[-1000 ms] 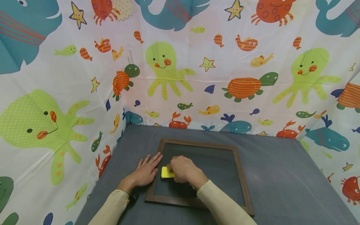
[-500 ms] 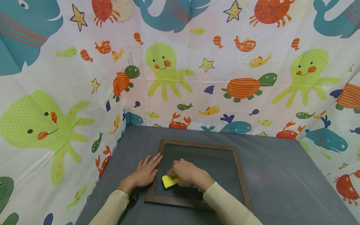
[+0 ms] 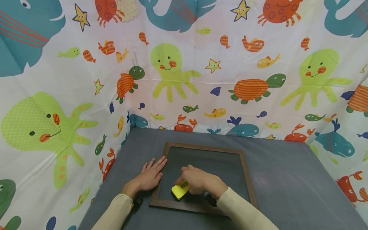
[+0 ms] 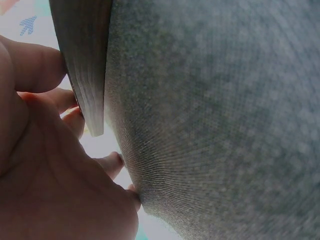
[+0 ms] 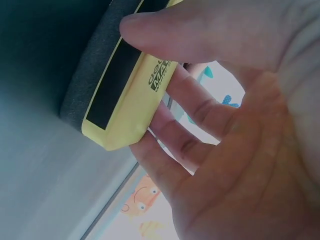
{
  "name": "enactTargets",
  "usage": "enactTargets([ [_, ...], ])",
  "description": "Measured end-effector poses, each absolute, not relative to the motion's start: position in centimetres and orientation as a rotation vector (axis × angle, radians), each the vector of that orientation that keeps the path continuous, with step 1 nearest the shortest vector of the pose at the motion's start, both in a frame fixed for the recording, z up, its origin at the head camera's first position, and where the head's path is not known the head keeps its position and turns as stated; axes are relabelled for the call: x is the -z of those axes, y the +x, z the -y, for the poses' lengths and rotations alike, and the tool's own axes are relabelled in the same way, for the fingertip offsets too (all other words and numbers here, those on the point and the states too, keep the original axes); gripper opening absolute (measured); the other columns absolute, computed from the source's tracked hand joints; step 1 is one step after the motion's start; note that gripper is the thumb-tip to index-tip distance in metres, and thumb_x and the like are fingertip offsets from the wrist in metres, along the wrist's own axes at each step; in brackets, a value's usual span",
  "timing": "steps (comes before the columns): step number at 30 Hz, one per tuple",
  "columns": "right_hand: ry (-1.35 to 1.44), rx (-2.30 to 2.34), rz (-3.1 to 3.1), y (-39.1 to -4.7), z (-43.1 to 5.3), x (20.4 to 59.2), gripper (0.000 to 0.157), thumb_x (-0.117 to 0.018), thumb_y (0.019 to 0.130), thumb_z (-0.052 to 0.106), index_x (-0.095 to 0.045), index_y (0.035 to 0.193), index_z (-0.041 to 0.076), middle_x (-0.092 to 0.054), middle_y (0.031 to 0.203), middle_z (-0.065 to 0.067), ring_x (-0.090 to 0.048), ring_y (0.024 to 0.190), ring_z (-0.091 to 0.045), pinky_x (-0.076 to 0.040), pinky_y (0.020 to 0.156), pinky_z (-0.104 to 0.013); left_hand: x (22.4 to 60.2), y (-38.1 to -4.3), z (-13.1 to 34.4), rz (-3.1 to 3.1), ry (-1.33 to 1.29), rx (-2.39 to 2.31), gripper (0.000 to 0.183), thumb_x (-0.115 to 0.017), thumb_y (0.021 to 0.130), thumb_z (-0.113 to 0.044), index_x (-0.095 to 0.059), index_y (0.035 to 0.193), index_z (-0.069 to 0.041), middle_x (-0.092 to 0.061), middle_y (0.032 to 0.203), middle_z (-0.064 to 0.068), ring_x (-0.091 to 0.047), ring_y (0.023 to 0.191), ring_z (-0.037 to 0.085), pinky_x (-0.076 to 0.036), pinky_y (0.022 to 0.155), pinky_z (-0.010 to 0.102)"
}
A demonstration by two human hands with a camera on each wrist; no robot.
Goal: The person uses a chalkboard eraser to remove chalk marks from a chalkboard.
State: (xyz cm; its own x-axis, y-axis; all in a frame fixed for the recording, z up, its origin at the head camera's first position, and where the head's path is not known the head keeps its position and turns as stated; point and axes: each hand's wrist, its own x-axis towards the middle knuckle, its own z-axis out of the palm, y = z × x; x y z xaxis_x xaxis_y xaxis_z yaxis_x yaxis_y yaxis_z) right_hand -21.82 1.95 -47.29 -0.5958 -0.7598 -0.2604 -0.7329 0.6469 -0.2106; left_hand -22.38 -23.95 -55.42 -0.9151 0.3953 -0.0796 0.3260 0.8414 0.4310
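A small blackboard (image 3: pixel 212 164) in a brown wooden frame (image 3: pixel 207 147) lies flat on the grey-covered table. My right hand (image 3: pixel 198 180) grips a yellow board eraser (image 3: pixel 180 191) near the board's lower left part. In the right wrist view, thumb and fingers pinch the eraser (image 5: pixel 131 107) from opposite sides, its dark felt pad (image 5: pixel 82 82) against the board. My left hand (image 3: pixel 149 177) rests at the frame's left edge, fingers straight and spread. The left wrist view shows its thumb (image 4: pixel 37 65) touching the wooden frame (image 4: pixel 85 65).
Grey cloth (image 3: pixel 281 179) covers the table around the board. A white curtain (image 3: pixel 198 51) printed with sea animals hangs behind and at both sides. A dark strap-like thing (image 3: pixel 211 200) shows beneath the right wrist, and another (image 3: pixel 136 203) by the left wrist.
My right hand has slid the eraser down the board towards me and slightly right, and the eraser has turned to a slant. The left hand stays in place on the frame.
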Motion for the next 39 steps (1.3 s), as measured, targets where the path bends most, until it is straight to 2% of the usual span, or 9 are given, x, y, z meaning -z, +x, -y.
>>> enactTargets([
  [7, -1.19, 0.105, -2.537, -21.6, -2.7, 47.2, 0.062, -0.083, 0.077, 0.003, -0.07, 0.125, 0.041, -0.061, 0.117, 0.011, -0.049, 0.098, -0.013, -0.05, 0.086, -0.033, 55.0, -22.2, 23.7, -2.865, 0.568, -0.632, 0.06, -0.044, 0.108, -0.024, -0.021, 0.162, -0.018, -0.012, 0.17, 0.0, -0.01, 0.153, 0.047, -0.008, 0.116, 0.072],
  [20, -1.197, 0.182, -2.53, -22.1, -5.4, 46.5, 0.061, -0.085, 0.076, 0.008, -0.07, 0.125, 0.041, -0.061, 0.113, 0.011, -0.05, 0.099, -0.011, -0.051, 0.087, -0.035, 54.7, -22.1, 23.7, -2.855, 0.566, -0.647, 0.06, -0.045, 0.108, -0.023, -0.021, 0.162, -0.018, -0.013, 0.17, 0.0, -0.01, 0.153, 0.046, -0.008, 0.116, 0.071],
  [28, -1.12, 0.34, -2.622, -23.4, -8.3, 43.7, 0.058, -0.082, 0.078, 0.02, -0.067, 0.134, 0.026, -0.06, 0.108, 0.006, -0.051, 0.091, -0.012, -0.048, 0.081, -0.031, 55.1, -22.2, 23.9, -2.848, 0.574, -0.661, 0.06, -0.045, 0.108, -0.024, -0.02, 0.162, -0.02, -0.012, 0.17, -0.001, -0.01, 0.153, 0.045, -0.008, 0.116, 0.072],
  [34, -0.923, 0.444, -2.783, -24.5, -11.6, 40.9, 0.058, -0.083, 0.079, 0.025, -0.067, 0.135, 0.019, -0.059, 0.101, 0.003, -0.051, 0.084, -0.014, -0.046, 0.073, -0.032, 55.3, -22.3, 23.9, -2.844, 0.583, -0.686, 0.06, -0.045, 0.107, -0.024, -0.02, 0.162, -0.02, -0.012, 0.17, -0.001, -0.009, 0.153, 0.046, -0.007, 0.116, 0.072],
  [39, -0.768, 0.473, -2.902, -25.4, -15.1, 39.3, 0.058, -0.082, 0.08, 0.028, -0.066, 0.134, 0.013, -0.064, 0.1, 0.0, -0.052, 0.084, -0.017, -0.046, 0.069, -0.031, 55.4, -22.3, 23.9, -2.854, 0.582, -0.688, 0.06, -0.045, 0.107, -0.024, -0.021, 0.162, -0.02, -0.013, 0.17, -0.001, -0.01, 0.153, 0.045, -0.008, 0.116, 0.072],
])
